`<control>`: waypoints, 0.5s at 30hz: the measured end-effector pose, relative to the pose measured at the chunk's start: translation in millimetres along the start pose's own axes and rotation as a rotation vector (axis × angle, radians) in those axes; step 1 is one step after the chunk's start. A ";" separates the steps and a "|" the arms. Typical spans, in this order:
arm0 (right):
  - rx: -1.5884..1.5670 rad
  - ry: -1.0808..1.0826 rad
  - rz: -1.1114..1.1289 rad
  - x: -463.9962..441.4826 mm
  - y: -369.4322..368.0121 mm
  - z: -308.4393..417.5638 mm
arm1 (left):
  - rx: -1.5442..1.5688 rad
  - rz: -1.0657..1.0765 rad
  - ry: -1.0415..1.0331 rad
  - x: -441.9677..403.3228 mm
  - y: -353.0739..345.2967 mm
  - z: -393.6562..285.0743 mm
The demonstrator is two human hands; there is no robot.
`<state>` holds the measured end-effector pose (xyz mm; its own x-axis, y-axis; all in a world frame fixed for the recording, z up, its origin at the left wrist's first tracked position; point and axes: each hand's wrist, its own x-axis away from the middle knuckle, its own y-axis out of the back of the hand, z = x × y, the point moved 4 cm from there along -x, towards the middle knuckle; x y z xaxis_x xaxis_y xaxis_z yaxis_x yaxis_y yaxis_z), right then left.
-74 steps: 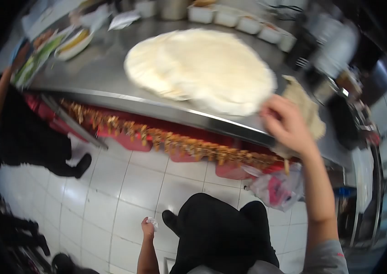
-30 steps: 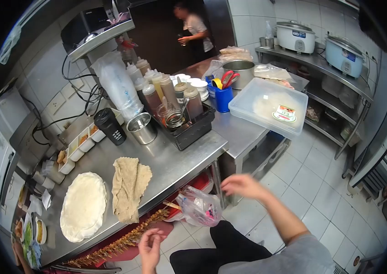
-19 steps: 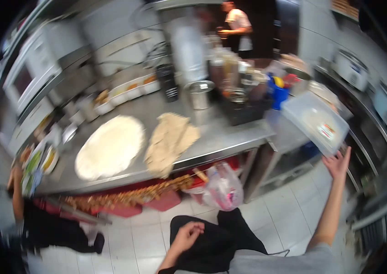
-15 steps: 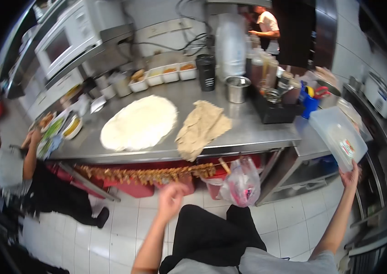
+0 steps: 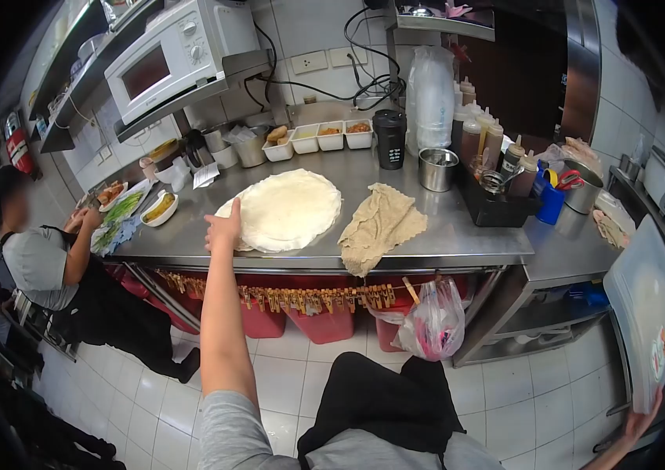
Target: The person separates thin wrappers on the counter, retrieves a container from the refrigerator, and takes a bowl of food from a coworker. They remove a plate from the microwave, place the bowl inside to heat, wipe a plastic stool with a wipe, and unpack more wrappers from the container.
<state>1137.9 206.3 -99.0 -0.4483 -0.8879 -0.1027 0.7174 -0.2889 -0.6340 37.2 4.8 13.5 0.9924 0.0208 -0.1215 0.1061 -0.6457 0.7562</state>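
Note:
My left hand (image 5: 224,229) reaches to the left edge of a round, pale, flat sheet of dough (image 5: 291,208) on the steel table. Its thumb and fingers are spread apart against that edge. Far out to the right, my right hand (image 5: 643,417) grips the lower corner of a translucent plastic lid (image 5: 647,309) with a colourful sticker, tilted nearly upright. Whether the lid is a shallow box, I cannot tell. A crumpled beige cloth (image 5: 382,225) lies to the right of the dough.
Behind the dough stand white tubs (image 5: 331,136) of food and a black tumbler (image 5: 389,139). A steel pot (image 5: 437,170) and a black sauce-bottle caddy (image 5: 497,205) are farther right. A plastic bag (image 5: 432,321) hangs at the table front. At left, a co-worker (image 5: 46,262) handles food.
My left hand has moved up from in front of my legs to the dough's left edge. My right hand has carried the lid farther right and lower. The view has shifted left.

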 end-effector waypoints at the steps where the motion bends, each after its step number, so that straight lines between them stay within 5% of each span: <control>1: -0.020 0.045 -0.105 31.1 -30.9 14.9 | 0.035 0.039 -0.022 9.1 3.7 -7.0; 4: -0.020 0.118 -0.220 102.5 -137.7 26.1 | 0.092 0.005 -0.022 -42.3 -9.7 14.4; 8: 0.149 0.206 0.275 41.8 -134.1 -8.8 | 0.742 0.398 0.017 -82.6 -36.3 38.1; 9: 0.341 0.328 0.402 44.0 -154.9 -22.6 | 0.782 0.316 -0.026 -42.7 -15.0 20.2; 12: 0.526 0.509 0.639 71.5 -250.5 -66.6 | 1.401 0.721 0.088 -35.9 -35.3 16.1; 13: 0.354 0.358 0.695 94.6 -291.5 -80.9 | 1.539 0.891 0.092 -20.9 -38.2 9.0; 15: 0.046 -0.003 0.783 134.1 -356.8 -106.8 | 1.494 0.716 -0.030 -16.7 -46.6 11.5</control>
<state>764.9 228.5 31.6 0.1986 -0.8400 -0.5050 0.8455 0.4074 -0.3452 15.0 25.7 -27.0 0.8067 -0.5870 -0.0686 -0.5102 -0.6331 -0.5821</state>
